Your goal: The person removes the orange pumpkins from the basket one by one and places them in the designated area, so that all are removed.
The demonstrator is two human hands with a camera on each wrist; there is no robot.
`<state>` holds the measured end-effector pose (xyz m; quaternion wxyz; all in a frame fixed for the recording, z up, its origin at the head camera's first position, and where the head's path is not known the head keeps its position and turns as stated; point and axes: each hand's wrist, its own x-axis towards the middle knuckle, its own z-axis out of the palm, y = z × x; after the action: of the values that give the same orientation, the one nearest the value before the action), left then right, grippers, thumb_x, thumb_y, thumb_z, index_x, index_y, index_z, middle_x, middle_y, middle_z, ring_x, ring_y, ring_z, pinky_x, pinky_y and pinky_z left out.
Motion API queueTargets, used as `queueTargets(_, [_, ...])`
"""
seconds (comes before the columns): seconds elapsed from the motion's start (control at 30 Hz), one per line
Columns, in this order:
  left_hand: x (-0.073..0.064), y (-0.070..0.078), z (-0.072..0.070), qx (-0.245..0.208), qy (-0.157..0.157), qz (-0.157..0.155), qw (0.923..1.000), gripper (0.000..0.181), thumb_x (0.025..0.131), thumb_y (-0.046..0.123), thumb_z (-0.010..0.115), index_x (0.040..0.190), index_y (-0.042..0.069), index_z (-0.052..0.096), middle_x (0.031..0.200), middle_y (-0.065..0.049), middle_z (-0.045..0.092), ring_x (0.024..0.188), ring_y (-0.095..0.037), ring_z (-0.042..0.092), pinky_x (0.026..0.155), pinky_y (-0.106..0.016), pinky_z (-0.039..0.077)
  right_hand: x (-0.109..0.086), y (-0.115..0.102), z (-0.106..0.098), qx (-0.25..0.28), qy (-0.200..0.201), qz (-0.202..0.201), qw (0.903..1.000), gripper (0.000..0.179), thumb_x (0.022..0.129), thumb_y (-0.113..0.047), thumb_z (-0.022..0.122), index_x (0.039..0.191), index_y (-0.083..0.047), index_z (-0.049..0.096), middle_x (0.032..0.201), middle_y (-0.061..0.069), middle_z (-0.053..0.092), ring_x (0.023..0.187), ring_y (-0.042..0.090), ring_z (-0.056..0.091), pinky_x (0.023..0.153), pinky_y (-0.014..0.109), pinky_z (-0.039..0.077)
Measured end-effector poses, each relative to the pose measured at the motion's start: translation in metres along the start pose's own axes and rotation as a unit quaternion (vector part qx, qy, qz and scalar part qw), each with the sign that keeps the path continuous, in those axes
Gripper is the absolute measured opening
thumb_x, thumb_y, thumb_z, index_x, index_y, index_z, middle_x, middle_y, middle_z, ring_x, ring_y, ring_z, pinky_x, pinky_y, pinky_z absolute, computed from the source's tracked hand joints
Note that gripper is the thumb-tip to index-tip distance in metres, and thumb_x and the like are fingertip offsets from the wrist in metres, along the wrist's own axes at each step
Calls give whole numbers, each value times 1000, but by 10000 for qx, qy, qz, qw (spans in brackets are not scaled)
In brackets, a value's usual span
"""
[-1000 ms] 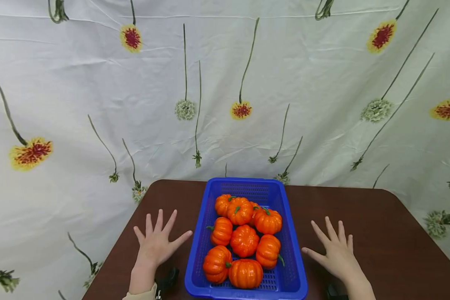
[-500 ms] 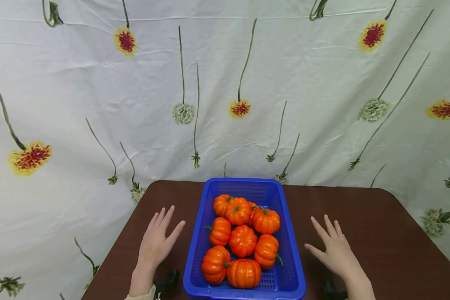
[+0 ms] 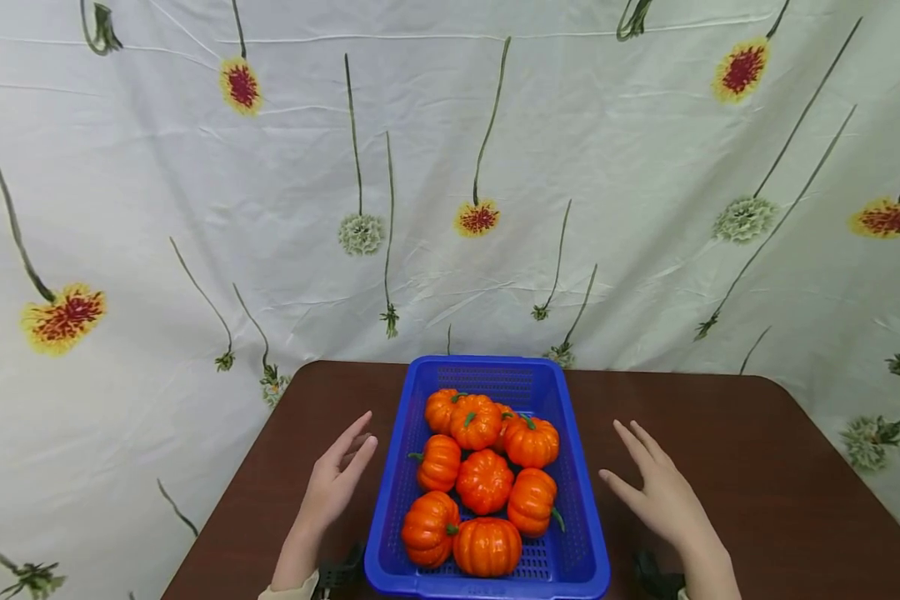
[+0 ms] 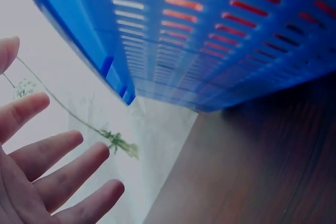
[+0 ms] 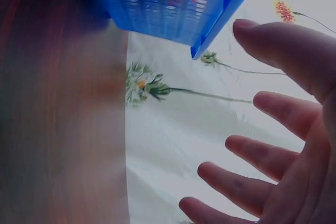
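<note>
A blue plastic basket [image 3: 598,533] with slotted walls stands on the table, holding several small orange pumpkins [image 3: 484,482] with green stems. To its left, my left hand [image 3: 332,487] hovers with fingers loosely extended, palm turned toward the basket. My right hand [image 3: 663,492] is on the other side, its fingers also spread and facing inward. Neither hand touches the basket or holds anything. In the left wrist view, the basket's slotted side [image 4: 173,40] rises beyond the fingers [image 4: 79,150]. From the right wrist, the basket's other side [image 5: 163,9] appears past the thumb [image 5: 283,45].
The dark brown table [image 3: 720,433] extends on both sides of the basket, with rounded far corners. Behind it hangs a white cloth [image 3: 435,133] printed with flowers. A dark wrist strap device [image 3: 341,571] sits at my left wrist, and another [image 3: 656,575] at the right.
Both hands have turned from palms down with spread fingers to palms facing inward. My left hand has come a little closer to the basket; the pumpkins stay in place.
</note>
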<state>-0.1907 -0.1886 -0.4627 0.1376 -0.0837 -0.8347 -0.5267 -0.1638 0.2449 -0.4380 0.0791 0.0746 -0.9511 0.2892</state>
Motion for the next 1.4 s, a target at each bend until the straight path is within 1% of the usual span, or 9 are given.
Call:
queueTargets(0.27, [0,2,8,-677,-337,-128,9971,44,96,23,54,138,14,48,136,-9,50,112,-24,55,90,-23,44,6,-7,3,558,107,-182,9982,71,88,-45,62,145,-12,35,148,18,28,129,42,34,91,66,33])
queueTargets(0.5, [-3,-2,13,-1374,-705,25,9880,40,96,12,51,136,3,48,133,-19,51,107,-15,58,87,-22,46,11,-13,8,1177,306,-570,9909,61,87,-37,65,138,-10,46,143,17,37,126,37,39,93,60,37])
queueTargets(0.67, [-6,-4,15,-1680,-898,-103,9816,38,98,12,49,135,1,49,125,-22,55,100,-11,60,82,-26,50,13,-18,11,1569,478,-884,9825,53,85,-29,69,132,-11,52,139,13,44,122,27,45,91,50,43])
queueTargets(0.8, [-9,-3,19,-1829,-930,-344,9781,38,97,13,50,133,2,50,124,-21,55,99,-17,61,79,-29,51,15,-23,14,1827,503,-981,9770,52,84,-27,71,131,-12,54,138,8,46,121,20,46,92,44,44])
queueTargets(0.97, [-11,-5,27,-1954,-984,-361,9751,38,96,11,52,132,-1,50,127,-23,53,100,-28,60,77,-32,53,18,-27,20,2143,491,-1027,9701,54,83,-23,73,131,-8,53,134,5,49,117,19,50,92,43,45])
queueTargets(1.1, [-13,-5,33,-1974,-793,-335,9765,37,94,9,54,129,-2,51,130,-21,51,106,-27,57,80,-30,51,19,-35,22,2267,598,-1148,9653,50,82,-15,73,128,-5,55,130,6,53,114,23,53,90,46,45])
queueTargets(1.2, [-15,-5,35,-2213,-642,-420,9722,36,93,8,54,128,-3,52,128,-24,50,102,-27,59,77,-33,52,19,-42,22,2277,744,-1247,9628,47,80,-8,73,124,-2,57,125,10,56,110,27,55,88,46,47])
queueTargets(1.3, [-16,-4,38,-2452,-565,-504,9665,36,93,7,54,127,-3,52,127,-26,50,95,-28,61,73,-36,54,20,-43,24,2158,842,-1213,9652,46,79,-6,74,122,-3,59,123,11,57,108,27,56,87,45,47])
queueTargets(1.4, [-16,-4,41,-2528,-551,-546,9644,35,92,7,54,127,-2,52,127,-25,49,95,-25,60,74,-36,54,23,-38,27,1920,764,-1047,9728,47,80,-15,75,123,-10,59,125,6,57,111,23,55,90,44,46])
